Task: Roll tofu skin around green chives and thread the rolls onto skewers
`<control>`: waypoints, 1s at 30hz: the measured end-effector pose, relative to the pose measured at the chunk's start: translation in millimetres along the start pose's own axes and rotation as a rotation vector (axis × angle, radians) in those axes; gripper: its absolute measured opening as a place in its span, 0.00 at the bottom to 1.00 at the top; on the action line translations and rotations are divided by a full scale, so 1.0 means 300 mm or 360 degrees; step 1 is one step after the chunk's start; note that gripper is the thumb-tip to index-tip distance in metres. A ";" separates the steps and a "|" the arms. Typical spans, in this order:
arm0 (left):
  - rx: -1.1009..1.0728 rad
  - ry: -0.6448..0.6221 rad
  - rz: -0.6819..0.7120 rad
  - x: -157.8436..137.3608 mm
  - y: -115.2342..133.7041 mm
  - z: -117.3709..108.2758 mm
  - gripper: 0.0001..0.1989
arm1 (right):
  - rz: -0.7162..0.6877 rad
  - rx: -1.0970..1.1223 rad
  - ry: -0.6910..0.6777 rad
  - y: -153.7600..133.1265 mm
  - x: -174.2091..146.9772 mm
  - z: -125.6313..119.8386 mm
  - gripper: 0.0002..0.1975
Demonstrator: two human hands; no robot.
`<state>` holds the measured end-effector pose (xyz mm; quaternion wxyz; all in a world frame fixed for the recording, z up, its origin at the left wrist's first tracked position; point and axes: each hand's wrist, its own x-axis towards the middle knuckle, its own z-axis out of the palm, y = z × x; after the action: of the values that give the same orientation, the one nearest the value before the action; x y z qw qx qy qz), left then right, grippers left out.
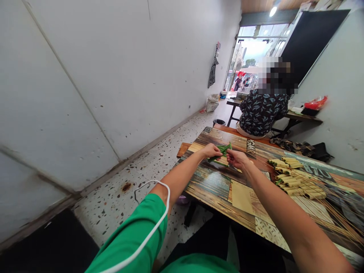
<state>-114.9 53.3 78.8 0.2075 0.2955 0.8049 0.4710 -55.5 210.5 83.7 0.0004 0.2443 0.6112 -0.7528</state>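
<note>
My left hand (212, 151) is closed on a small bunch of green stalks (224, 148), held a little above the patterned table. My right hand (236, 158) pinches at the right end of the same bunch, close to my left fingertips. Part of a pale yellow sheet (222, 162) shows just under the hands. Nearer to me, a flat yellow sheet (242, 197) lies on the tabletop. Beyond my right forearm is a pile of yellow rolls (295, 182) with green filling at their ends; thin sticks (338, 212) lie beside and across them.
The wood-print table (207, 185) stretches from in front of me to the right. At its far side a person (263, 113) in a dark leaf-print shirt sits facing away. A white wall (142, 83) runs along the left. A white cable (159, 220) crosses my left arm.
</note>
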 end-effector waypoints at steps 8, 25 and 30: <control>0.0540 0.0388 -0.0053 -0.010 -0.014 -0.062 0.12 | -0.0245 -0.0332 0.0087 0.005 0.042 -0.057 0.12; 0.0929 -0.0147 0.0365 -0.127 0.202 0.058 0.11 | -0.1352 -0.3206 -0.0062 -0.036 -0.332 -0.031 0.17; 0.0955 -0.0191 0.0452 -0.171 0.232 0.123 0.10 | -0.1260 -0.3135 -0.0030 -0.029 -0.382 -0.106 0.15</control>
<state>-34.8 68.8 125.7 0.0905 0.4797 0.8448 0.2192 54.6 207.8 129.6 -0.0422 -0.0862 0.9874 0.1262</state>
